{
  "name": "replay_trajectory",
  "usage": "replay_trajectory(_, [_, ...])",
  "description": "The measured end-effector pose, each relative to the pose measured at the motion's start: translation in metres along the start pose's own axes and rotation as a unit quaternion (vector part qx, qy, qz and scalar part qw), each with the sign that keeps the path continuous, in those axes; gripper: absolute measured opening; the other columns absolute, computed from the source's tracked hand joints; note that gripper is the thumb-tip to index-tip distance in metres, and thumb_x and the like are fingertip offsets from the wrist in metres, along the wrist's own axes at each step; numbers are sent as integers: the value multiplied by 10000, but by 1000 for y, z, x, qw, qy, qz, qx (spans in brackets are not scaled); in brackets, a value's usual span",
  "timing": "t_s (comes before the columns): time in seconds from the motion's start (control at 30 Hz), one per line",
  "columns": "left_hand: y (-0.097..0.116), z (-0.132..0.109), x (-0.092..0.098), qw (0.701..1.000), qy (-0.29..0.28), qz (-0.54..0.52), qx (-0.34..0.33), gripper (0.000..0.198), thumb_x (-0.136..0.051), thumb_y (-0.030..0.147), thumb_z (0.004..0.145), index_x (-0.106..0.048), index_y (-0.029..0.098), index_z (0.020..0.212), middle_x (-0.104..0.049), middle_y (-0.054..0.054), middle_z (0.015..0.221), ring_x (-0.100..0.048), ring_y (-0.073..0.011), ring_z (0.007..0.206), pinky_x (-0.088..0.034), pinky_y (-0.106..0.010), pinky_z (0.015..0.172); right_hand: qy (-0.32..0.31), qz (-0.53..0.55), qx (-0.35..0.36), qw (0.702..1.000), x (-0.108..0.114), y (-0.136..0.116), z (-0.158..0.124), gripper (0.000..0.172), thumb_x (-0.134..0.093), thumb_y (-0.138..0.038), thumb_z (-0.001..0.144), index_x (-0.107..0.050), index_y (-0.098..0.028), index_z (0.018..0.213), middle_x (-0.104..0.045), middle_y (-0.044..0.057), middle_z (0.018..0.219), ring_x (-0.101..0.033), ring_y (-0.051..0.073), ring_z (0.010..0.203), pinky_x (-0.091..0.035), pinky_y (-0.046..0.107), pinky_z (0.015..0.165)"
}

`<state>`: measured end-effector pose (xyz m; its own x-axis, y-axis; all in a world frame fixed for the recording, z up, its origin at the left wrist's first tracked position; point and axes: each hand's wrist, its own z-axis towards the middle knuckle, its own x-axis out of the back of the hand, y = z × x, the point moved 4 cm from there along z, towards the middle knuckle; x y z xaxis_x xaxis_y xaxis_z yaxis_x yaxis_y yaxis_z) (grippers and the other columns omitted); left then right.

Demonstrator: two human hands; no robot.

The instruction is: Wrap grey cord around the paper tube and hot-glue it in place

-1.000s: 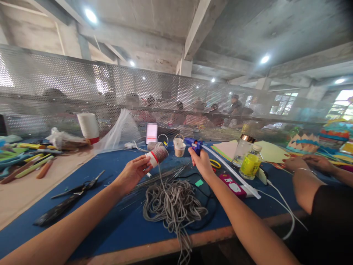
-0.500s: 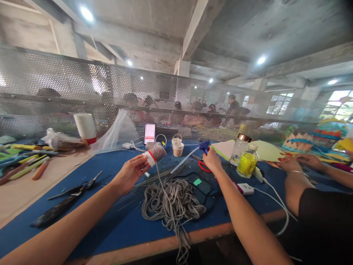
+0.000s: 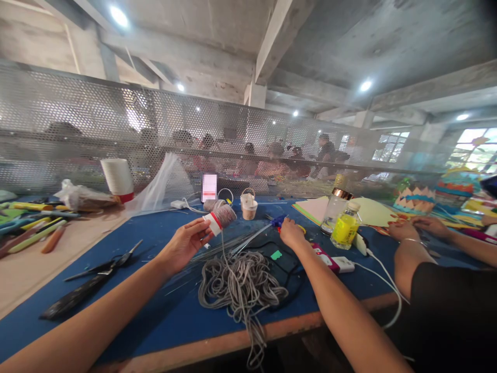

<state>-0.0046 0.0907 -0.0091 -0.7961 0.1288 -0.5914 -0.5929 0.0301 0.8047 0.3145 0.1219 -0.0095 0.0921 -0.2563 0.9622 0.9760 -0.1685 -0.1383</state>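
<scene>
My left hand (image 3: 186, 243) grips the white rim of a paper cup (image 3: 222, 216) wound with grey cord and a red band, tilted above the blue table. A strand runs from the cup down to a loose heap of grey cord (image 3: 243, 287). My right hand (image 3: 292, 233) is closed on a blue glue gun (image 3: 278, 221) close to the tabletop. From the gun a clear stick (image 3: 250, 239) points down and left over thin wires. A small basket (image 3: 249, 206) stands behind, between my hands.
Black scissors (image 3: 116, 261) lie at left. Stacked cups (image 3: 117, 178) and a phone (image 3: 209, 187) stand behind. At right are a yellow bottle (image 3: 345, 228), a jar (image 3: 330, 215), a power strip (image 3: 326, 257) with cables, and another person's hands (image 3: 406, 230).
My right hand has moved down and slightly left with the glue gun. My left hand keeps hold of the cup, which has shifted only slightly.
</scene>
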Motion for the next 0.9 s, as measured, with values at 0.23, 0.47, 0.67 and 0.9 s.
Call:
replay_trajectory(0.23, [1, -2, -3, 999, -19, 30, -18, 119, -709, 58, 749, -702, 106, 857, -745, -86, 856, -694, -147, 689, -593, -237, 704, 92, 13, 32, 995, 20, -14, -9, 311, -491, -226, 921, -573, -95, 1191, -535, 230, 1254, -484, 336, 1225, -369, 493, 993])
replay_trajectory(0.47, [0, -5, -7, 999, -20, 35, -31, 123, -716, 55, 744, -717, 121, 848, -750, -86, 901, -710, -162, 760, -596, -243, 748, -66, 438, 272, 854, 15, -87, -43, 271, -534, -368, 930, -611, -186, 1115, -700, 68, 1047, -654, 171, 998, -472, 290, 908])
replay_trajectory(0.67, [-1, -6, -12, 999, -24, 36, -29, 118, -725, 58, 736, -717, 118, 837, -740, -83, 866, -709, -166, 759, -598, -248, 749, -288, 557, 299, 719, 10, -117, -83, 410, -578, -432, 898, -568, -163, 1207, -717, 78, 1059, -632, 178, 1086, -451, 318, 963])
replay_trajectory(0.9, [-3, -5, -10, 998, -19, 59, -33, 135, -772, 93, 708, -730, 110, 835, -739, -94, 881, -699, -172, 780, -589, -259, 768, -296, 581, 282, 704, 19, -112, -83, 324, -656, -428, 836, -628, -156, 1011, -696, 9, 758, -656, 129, 774, -471, 247, 781])
